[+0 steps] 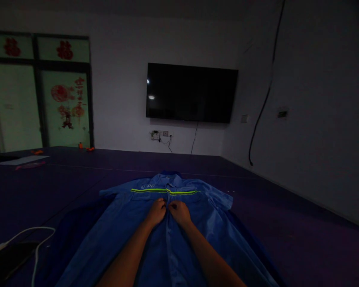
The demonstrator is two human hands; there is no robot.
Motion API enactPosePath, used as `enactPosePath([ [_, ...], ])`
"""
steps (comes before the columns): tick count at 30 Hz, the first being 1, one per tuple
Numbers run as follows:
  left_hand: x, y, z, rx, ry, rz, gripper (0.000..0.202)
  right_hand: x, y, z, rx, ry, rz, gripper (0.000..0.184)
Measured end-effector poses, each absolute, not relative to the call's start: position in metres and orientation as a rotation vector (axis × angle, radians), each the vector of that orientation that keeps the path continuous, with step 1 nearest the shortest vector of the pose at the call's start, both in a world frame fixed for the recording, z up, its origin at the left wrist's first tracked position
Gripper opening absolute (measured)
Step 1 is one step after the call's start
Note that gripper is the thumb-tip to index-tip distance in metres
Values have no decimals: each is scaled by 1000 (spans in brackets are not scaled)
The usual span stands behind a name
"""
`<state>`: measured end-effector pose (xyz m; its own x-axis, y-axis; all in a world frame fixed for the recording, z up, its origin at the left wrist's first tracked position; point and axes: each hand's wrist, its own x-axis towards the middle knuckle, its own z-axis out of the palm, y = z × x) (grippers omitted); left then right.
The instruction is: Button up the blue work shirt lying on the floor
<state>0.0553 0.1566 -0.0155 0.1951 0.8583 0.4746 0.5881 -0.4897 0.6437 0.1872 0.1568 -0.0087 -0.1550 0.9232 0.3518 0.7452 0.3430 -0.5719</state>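
A blue work shirt (197,223) lies spread front side up, its collar pointing away from me. Yellow-green stripes and pale lettering cross its chest. My left hand (157,212) is closed with its fingers pinching the front opening just below the stripe. Close beside it, my right hand (180,213) pinches the other side of the same opening, its fingers curled. A small gap separates the two hands. Whether a button is between the fingers is too dark and small to tell. Darker blue cloth (74,223) shows from under the shirt on both sides.
A purple surface (311,239) spreads around the shirt. At the lower left lie a dark phone-like object (13,259) and a white cable (37,255). Small orange things (89,149) sit at the far left. A television (191,93) hangs on the far wall; a black cord (261,109) dangles at right.
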Motion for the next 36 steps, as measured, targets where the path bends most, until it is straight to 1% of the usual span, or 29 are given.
enactPosePath([
  [4,57,159,-18,2195,1376,1160,29,187,160,-10,-1463,-1917,347,20],
  [8,59,159,-17,2219,1448,1161,24,189,165,-11,-1398,-1866,393,22],
  [13,58,156,-10,2163,1427,1288,22,192,169,-12,-1363,-1808,424,23],
  [17,57,149,-4,2144,1412,1381,16,193,169,-14,-1341,-1809,432,25],
  [22,58,142,-4,2085,1430,1374,17,193,169,-13,-1281,-1830,447,27],
  [29,57,146,-5,1949,1438,1380,14,193,168,-12,-1232,-1856,462,39],
  [31,56,146,-4,1892,1427,1393,15,193,168,-13,-1227,-1849,466,36],
  [36,55,149,-5,1813,1407,1429,17,193,172,-18,-1217,-1796,503,16],
])
